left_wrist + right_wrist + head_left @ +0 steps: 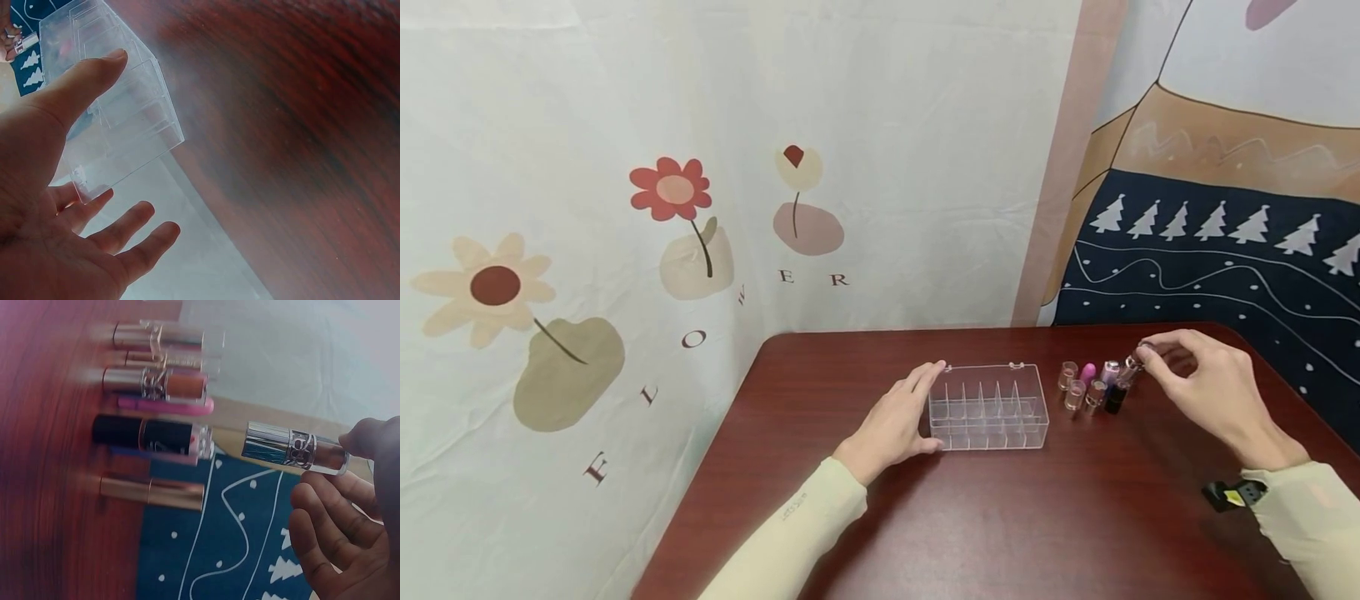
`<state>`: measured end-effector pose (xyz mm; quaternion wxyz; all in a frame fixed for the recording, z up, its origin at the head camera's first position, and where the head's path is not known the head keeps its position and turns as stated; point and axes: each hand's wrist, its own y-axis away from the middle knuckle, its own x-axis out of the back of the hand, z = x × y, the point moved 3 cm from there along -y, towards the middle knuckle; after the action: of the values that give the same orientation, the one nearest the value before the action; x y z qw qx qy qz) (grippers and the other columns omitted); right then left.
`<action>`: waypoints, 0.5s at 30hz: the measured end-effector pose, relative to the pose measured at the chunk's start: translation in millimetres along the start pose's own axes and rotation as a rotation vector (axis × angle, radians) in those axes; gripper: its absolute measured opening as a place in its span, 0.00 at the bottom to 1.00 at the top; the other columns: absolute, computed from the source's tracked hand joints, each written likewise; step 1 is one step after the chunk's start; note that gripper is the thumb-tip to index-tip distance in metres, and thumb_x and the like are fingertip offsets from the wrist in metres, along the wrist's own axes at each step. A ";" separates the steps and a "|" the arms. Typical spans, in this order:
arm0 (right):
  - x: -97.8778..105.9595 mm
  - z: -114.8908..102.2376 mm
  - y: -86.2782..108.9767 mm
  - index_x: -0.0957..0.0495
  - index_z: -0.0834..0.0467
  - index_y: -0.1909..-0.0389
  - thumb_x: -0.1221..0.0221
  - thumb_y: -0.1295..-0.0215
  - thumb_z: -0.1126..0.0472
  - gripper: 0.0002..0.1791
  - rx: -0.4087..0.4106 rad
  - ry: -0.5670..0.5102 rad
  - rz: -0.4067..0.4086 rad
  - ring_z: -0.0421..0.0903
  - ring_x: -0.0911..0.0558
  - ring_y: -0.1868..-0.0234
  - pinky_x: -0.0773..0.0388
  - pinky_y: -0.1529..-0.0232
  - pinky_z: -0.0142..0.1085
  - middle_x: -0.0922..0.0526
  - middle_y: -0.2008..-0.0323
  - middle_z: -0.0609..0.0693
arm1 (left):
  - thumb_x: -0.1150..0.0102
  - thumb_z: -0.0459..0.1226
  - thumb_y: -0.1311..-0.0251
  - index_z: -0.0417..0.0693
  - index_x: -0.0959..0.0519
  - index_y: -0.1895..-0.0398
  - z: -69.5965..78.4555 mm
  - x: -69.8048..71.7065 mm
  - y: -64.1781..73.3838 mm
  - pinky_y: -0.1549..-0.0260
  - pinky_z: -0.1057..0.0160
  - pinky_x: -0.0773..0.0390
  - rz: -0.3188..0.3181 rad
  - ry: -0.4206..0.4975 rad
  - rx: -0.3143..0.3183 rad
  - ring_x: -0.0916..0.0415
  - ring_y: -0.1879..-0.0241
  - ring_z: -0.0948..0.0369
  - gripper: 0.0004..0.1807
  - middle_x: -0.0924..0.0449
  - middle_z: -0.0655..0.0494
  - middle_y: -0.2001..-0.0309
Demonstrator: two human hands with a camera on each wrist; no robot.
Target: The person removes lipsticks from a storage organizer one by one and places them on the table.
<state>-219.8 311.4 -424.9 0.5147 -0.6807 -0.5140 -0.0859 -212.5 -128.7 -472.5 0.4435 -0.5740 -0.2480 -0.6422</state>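
A clear plastic box (1037, 425) with several divided compartments lies on the table. My left hand (891, 421) holds its left end, thumb at the front corner and fingers at the back corner. In the left wrist view the outer fingers are spread apart from the box wall. My right hand (1213, 383) pinches a lipstick tube (300, 448) with a shiny silver part and a clear end, lifted above the table. Close by stand several more lipstick tubes, among them a black one (144, 434), a gold one (152, 491) and a pink one (1088, 373).
The dark red wooden table (970, 525) reaches back to a hanging cloth (887, 167) printed with flowers. At the right hangs a dark blue cloth (1210, 267) with white trees. A black band (1232, 496) sits at my right wrist.
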 end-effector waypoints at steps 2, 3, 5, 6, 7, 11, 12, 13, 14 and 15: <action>2.0 3.6 0.0 0.07 0.60 0.46 0.23 0.26 0.63 0.12 -0.008 0.003 0.006 0.09 0.30 0.63 0.30 0.60 0.09 0.05 0.54 0.66 | 0.05 0.50 0.44 0.50 0.47 0.04 0.5 0.2 0.3 0.25 0.46 0.13 -0.003 -0.001 0.001 0.17 0.25 0.40 0.72 0.35 0.44 0.09; 2.9 5.2 0.0 0.07 0.61 0.46 0.23 0.26 0.64 0.12 -0.010 0.004 0.009 0.08 0.30 0.63 0.30 0.60 0.09 0.05 0.54 0.66 | 0.05 0.50 0.44 0.50 0.46 0.04 0.7 0.4 0.6 0.25 0.46 0.13 -0.003 0.001 0.002 0.17 0.25 0.40 0.72 0.35 0.45 0.09; 4.9 8.0 0.3 0.07 0.61 0.46 0.23 0.26 0.63 0.12 -0.021 0.005 0.010 0.08 0.30 0.63 0.31 0.60 0.08 0.05 0.54 0.66 | 0.05 0.49 0.44 0.50 0.46 0.04 1.0 0.8 0.6 0.25 0.46 0.13 -0.002 0.006 0.001 0.17 0.25 0.40 0.72 0.35 0.45 0.09; 5.5 9.6 0.4 0.08 0.61 0.46 0.24 0.25 0.63 0.12 -0.026 0.004 0.007 0.08 0.30 0.63 0.31 0.61 0.08 0.05 0.54 0.67 | 0.05 0.49 0.44 0.50 0.47 0.03 1.0 1.1 0.4 0.24 0.46 0.13 -0.001 0.009 0.002 0.17 0.25 0.40 0.72 0.35 0.45 0.09; 6.0 11.0 0.7 0.08 0.61 0.46 0.23 0.25 0.62 0.12 -0.033 0.007 0.004 0.08 0.30 0.63 0.31 0.61 0.08 0.05 0.53 0.67 | 0.05 0.49 0.44 0.50 0.47 0.03 1.0 1.3 0.4 0.24 0.46 0.13 -0.001 0.010 0.003 0.18 0.24 0.40 0.72 0.35 0.45 0.09; 7.1 17.6 2.5 0.08 0.62 0.45 0.24 0.24 0.60 0.13 -0.056 0.021 -0.012 0.07 0.31 0.62 0.33 0.60 0.08 0.05 0.52 0.67 | 0.05 0.48 0.44 0.51 0.47 0.03 1.1 1.5 0.1 0.24 0.46 0.13 -0.005 0.013 0.007 0.18 0.24 0.41 0.73 0.35 0.45 0.09; 7.1 19.1 2.9 0.08 0.62 0.45 0.24 0.23 0.60 0.13 -0.059 0.024 -0.015 0.07 0.31 0.62 0.33 0.60 0.08 0.05 0.52 0.67 | 0.05 0.48 0.44 0.51 0.47 0.03 1.2 1.6 0.1 0.24 0.46 0.13 -0.008 0.014 0.010 0.18 0.24 0.41 0.73 0.35 0.46 0.09; 7.1 20.4 3.2 0.08 0.62 0.45 0.24 0.23 0.59 0.13 -0.062 0.026 -0.017 0.07 0.31 0.62 0.34 0.60 0.07 0.05 0.52 0.67 | 0.05 0.48 0.44 0.51 0.47 0.03 1.3 1.7 0.3 0.24 0.46 0.13 -0.010 0.014 0.011 0.17 0.25 0.41 0.73 0.35 0.46 0.09; 6.8 21.8 3.5 0.08 0.62 0.45 0.25 0.23 0.59 0.13 -0.064 0.028 -0.019 0.08 0.31 0.63 0.34 0.60 0.07 0.05 0.52 0.67 | 0.05 0.48 0.44 0.51 0.47 0.03 1.5 1.8 0.4 0.25 0.46 0.13 -0.011 0.013 0.012 0.17 0.25 0.41 0.73 0.35 0.46 0.09; 6.3 23.2 4.0 0.08 0.62 0.45 0.25 0.23 0.59 0.13 -0.066 0.027 -0.023 0.08 0.31 0.63 0.34 0.60 0.07 0.05 0.52 0.67 | 0.05 0.48 0.44 0.51 0.47 0.03 1.7 1.9 0.4 0.24 0.46 0.13 -0.012 0.014 0.013 0.17 0.25 0.41 0.73 0.35 0.46 0.09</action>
<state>-223.4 333.8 -433.9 0.4980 -0.6901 -0.5117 -0.1181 -211.1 -128.1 -470.4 0.4451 -0.5651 -0.2525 -0.6471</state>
